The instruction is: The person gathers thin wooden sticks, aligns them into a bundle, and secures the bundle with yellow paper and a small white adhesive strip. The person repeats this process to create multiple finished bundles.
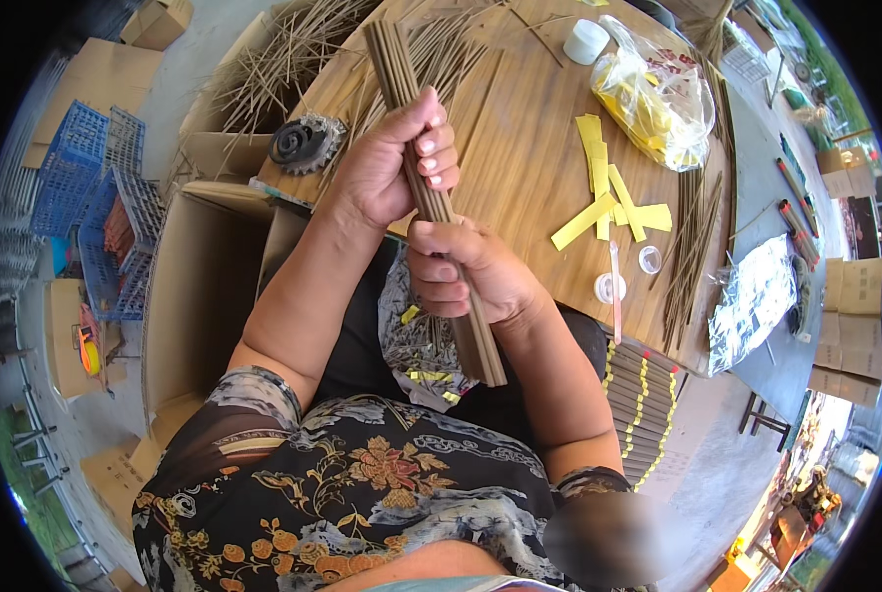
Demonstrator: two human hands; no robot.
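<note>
A bundle of thin brown sticks point(389, 61) is held in front of my body, tilted with its top end leaning left over the table. My left hand point(401, 158) is closed round its upper part. Just below, my right hand point(475, 268) wraps round the middle, and the lower end point(478, 355) sticks out beneath it above my lap. More loose brown sticks point(446, 49) lie on the wooden table behind the bundle. A tape dispenser-like black round object point(306, 144) sits at the table's left edge.
Yellow paper strips point(599, 178) lie on the wooden table point(520, 128), near a clear bag of yellow strips point(648, 99) and a white jar point(586, 41). An open cardboard box point(204, 286) stands at left, below a heap of sticks point(283, 69). Tied bundles point(643, 414) lie at lower right.
</note>
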